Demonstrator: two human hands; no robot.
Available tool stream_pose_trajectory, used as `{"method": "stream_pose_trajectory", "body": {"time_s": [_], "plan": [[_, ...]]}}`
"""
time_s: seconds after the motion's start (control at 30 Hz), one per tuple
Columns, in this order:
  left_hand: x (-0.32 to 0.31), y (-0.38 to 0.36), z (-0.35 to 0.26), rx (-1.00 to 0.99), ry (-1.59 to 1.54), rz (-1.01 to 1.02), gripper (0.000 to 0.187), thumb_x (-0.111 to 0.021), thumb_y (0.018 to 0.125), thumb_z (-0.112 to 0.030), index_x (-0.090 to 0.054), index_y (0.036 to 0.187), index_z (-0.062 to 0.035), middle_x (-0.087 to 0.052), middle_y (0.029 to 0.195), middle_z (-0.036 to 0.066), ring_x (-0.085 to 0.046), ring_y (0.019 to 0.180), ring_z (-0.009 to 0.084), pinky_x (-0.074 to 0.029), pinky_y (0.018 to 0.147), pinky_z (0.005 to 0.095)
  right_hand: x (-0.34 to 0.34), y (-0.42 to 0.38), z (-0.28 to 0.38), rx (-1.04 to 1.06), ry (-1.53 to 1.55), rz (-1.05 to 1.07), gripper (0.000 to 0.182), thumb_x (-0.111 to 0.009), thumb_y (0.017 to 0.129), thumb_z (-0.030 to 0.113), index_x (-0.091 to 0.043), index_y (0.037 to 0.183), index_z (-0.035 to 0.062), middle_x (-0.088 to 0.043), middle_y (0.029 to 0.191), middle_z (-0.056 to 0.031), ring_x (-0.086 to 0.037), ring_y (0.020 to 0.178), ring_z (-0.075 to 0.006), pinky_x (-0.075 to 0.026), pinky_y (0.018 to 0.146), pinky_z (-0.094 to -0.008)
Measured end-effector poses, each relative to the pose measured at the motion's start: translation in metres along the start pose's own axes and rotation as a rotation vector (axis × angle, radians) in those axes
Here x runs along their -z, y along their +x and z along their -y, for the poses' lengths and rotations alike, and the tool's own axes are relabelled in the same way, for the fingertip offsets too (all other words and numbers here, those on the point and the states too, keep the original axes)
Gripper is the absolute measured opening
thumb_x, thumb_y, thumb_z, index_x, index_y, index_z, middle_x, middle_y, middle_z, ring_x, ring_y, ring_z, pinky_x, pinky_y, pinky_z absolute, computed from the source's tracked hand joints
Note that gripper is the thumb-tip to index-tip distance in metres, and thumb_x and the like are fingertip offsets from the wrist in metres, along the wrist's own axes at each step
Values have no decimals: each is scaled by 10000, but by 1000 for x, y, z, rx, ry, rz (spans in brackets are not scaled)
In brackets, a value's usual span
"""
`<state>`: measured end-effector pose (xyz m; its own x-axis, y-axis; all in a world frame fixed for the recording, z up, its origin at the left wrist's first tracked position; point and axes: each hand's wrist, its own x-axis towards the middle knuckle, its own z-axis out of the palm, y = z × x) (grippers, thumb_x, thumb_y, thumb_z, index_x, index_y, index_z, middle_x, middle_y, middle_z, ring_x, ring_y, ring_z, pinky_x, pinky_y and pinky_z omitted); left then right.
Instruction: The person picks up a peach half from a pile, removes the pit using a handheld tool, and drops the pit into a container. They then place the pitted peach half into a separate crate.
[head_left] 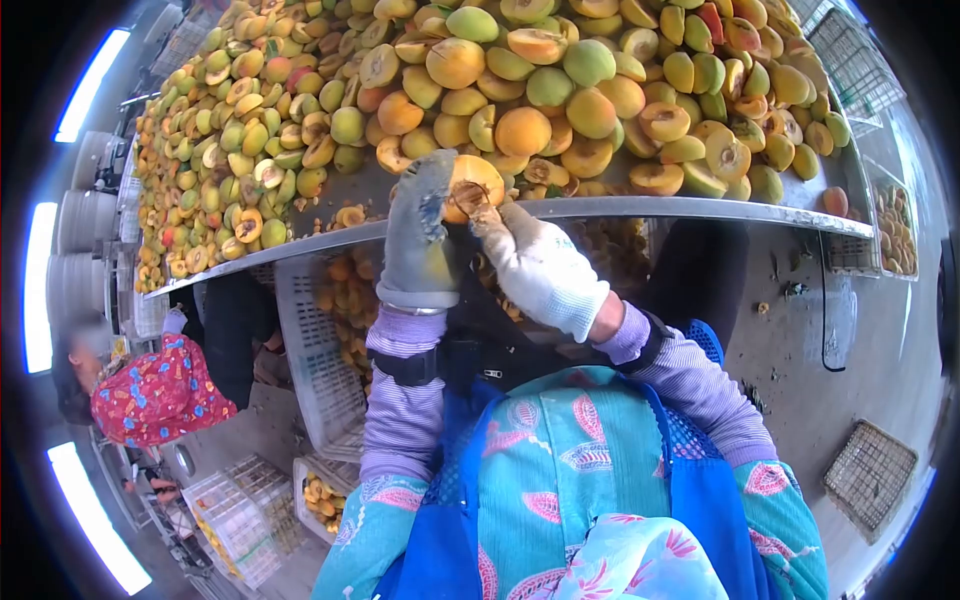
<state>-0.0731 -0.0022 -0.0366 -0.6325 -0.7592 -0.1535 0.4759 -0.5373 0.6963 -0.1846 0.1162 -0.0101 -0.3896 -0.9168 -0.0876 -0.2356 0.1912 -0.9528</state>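
My left hand [420, 225], in a grey, wet-looking glove, is closed round a halved yellow peach [478, 183] at the table's near edge. The peach's cut face points toward me, with a brown, torn-looking middle. My right hand [540, 262], in a white knit glove, has its fingers pinched together against the lower part of that cut face. Whatever those fingers hold, if anything, is too small and hidden to name. Just beyond both hands lies a large heap of peaches [525, 130], many halved, some with the pit side showing.
A metal table edge [640, 207] runs across in front of me. Below it stand a white plastic crate [310, 340] and peach pieces [345, 300]. A co-worker in a red patterned top [160, 390] is at left. Another crate [870, 478] lies on the floor at right.
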Motion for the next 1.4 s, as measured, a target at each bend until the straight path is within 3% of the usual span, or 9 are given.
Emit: {"method": "stream_pose_trajectory", "body": {"time_s": [0.07, 0.1, 0.3, 0.73, 0.93, 1.1, 1.2, 1.27, 1.4], "plan": [[12, -1, 3, -529, 1244, -43, 349, -618, 908, -63, -538, 1240, 12, -625, 1126, 99, -623, 1053, 247, -528, 909, 373, -1, -1, 3, -15, 115, 34, 422, -440, 1008, 393, -562, 939, -5, -626, 768, -261, -604, 758, -458, -465, 666, -500], [16, -1, 4, -611, 1383, -45, 339, -623, 896, -69, -558, 1216, 19, -633, 1124, 103, -643, 1000, 222, -545, 847, 338, -3, -1, 3, -12, 117, 33, 422, -440, 1008, 393, -562, 939, -5, -626, 768, -261, -604, 758, -458, -465, 666, -500], [-41, -5, -10, -231, 581, -37, 301, -534, 985, -234, -632, 1095, 28, -681, 955, 125, -661, 826, 177, -546, 756, 288, -11, 1, -7, 8, 98, -43, 422, -431, 1011, 391, -558, 951, -7, -628, 782, -259, -605, 785, -465, -465, 678, -501], [-32, 16, 1, -322, 526, -179, 269, -587, 968, -211, -682, 927, 36, -688, 778, 76, -618, 634, 110, -491, 584, 223, -33, 4, 4, -117, 305, 4, 381, -378, 1013, 281, -561, 1042, -51, -610, 900, -305, -549, 884, -502, -455, 818, -468], [-39, 14, -11, -375, 907, 70, 265, -600, 939, -250, -661, 972, 6, -687, 801, 103, -664, 708, 178, -536, 645, 274, -29, 1, 15, -310, 385, -40, 447, -399, 1003, 390, -571, 1004, -23, -624, 781, -202, -620, 710, -343, -491, 660, -420], [-37, 19, -18, -114, 661, 166, 326, -567, 935, -283, -635, 1028, 22, -676, 865, 143, -667, 745, 210, -550, 662, 290, -21, 1, 0, -478, 1428, 600, 486, -423, 983, 556, -517, 837, 102, -475, 557, -20, -442, 400, -138, -370, 376, -279], [-4, 27, -2, -133, 766, 179, 524, -430, 994, -429, -527, 1235, 26, -654, 1011, 185, -666, 810, 272, -573, 683, 346, -11, 4, -8, -489, 1665, 755, 488, -456, 955, 589, -484, 823, 120, -437, 535, -16, -403, 384, -141, -338, 353, -299], [-33, 11, -6, 150, 180, 74, 397, -429, 1014, -305, -636, 1080, 28, -684, 870, 130, -669, 748, 193, -566, 701, 278, -4, 2, -6, -539, 1779, 848, 478, -462, 962, 563, -493, 837, 103, -435, 528, -5, -404, 380, -142, -335, 355, -294], [-37, -30, -9, 61, 114, -180, 422, -529, 963, -356, -592, 1154, 15, -663, 979, 141, -668, 780, 219, -574, 698, 305, -4, -11, 1, -584, 1878, 1035, 450, -396, 1012, 493, -493, 839, 88, -403, 524, 16, -383, 387, -104, -324, 369, -262]]}}
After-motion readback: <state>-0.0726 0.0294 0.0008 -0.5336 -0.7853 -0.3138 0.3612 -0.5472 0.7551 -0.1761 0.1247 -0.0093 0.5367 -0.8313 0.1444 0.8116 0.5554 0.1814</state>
